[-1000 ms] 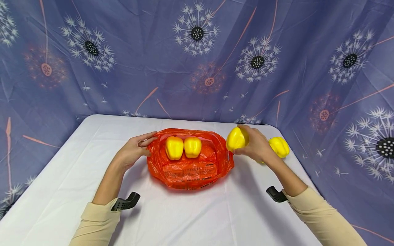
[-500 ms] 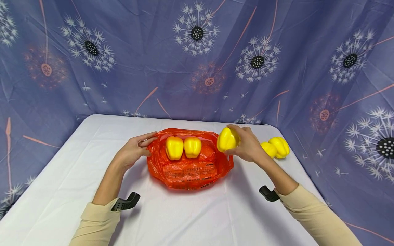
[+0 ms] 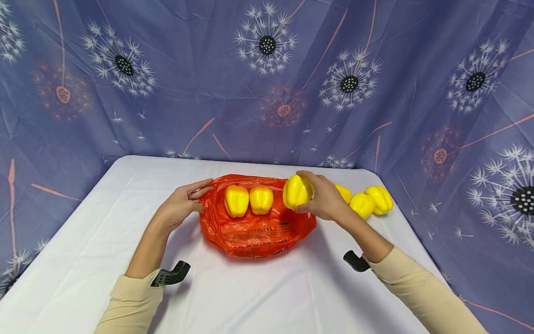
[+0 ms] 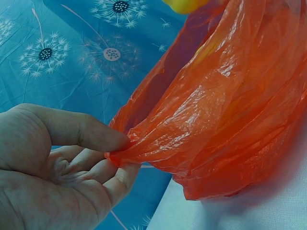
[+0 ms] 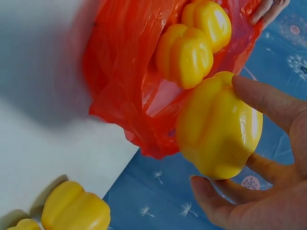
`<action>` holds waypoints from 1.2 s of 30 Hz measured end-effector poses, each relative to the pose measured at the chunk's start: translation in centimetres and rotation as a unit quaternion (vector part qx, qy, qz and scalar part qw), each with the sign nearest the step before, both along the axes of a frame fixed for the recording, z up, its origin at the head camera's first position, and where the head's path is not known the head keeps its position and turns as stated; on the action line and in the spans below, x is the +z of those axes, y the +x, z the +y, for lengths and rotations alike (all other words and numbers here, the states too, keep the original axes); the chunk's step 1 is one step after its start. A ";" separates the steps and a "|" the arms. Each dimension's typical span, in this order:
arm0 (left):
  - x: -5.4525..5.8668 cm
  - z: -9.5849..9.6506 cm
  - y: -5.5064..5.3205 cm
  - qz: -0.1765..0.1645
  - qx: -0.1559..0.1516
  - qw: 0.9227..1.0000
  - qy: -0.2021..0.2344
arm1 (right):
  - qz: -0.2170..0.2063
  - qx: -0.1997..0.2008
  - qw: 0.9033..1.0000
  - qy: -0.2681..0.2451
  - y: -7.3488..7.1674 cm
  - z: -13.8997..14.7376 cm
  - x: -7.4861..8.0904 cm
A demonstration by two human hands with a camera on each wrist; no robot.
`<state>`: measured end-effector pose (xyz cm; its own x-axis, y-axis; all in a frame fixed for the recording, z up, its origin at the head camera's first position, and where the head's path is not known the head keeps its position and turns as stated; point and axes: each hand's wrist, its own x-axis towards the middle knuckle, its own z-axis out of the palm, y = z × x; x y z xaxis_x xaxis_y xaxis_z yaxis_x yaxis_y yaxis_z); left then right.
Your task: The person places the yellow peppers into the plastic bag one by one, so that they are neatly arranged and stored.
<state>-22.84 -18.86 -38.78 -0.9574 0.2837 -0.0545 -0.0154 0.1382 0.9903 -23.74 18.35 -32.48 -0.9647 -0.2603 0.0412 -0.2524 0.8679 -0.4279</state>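
A red plastic bag lies with its mouth spread on the table, and two yellow bell peppers sit side by side inside it. My left hand pinches the bag's left edge between thumb and fingers, as the left wrist view shows close up. My right hand grips another yellow bell pepper by its sides, over the right part of the bag's mouth. In the right wrist view this pepper overlaps the bag's rim, with the two bagged peppers just beyond.
Several more yellow bell peppers rest on the white-covered table at the right, partly behind my right hand and forearm. A blue curtain with dandelion prints hangs behind the table and along its sides.
My right hand has carried its pepper leftward, from beside the bag's right edge to over its mouth. More of the peppers at the right now show. The left hand has stayed put.
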 end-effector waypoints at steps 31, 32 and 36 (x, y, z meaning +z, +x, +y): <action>0.0 -0.1 -0.1 -0.006 0.004 1.000 -0.001 | -0.008 0.026 0.999 0.030 -0.4 -3.0 -2.9; 0.0 -0.1 -0.1 -0.006 0.003 1.000 -0.002 | -0.007 0.026 0.999 0.029 -0.4 -3.1 -3.0; 0.0 -0.1 -0.2 -0.008 0.005 1.000 -0.004 | 0.000 0.024 0.999 0.030 -0.6 -3.1 -3.4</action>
<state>-23.01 -18.93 -38.78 -0.9592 0.2734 -0.0717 -0.0324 0.1455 0.9888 -24.34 15.23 -35.88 -0.9511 -0.3080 0.0241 -0.2940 0.8786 -0.3764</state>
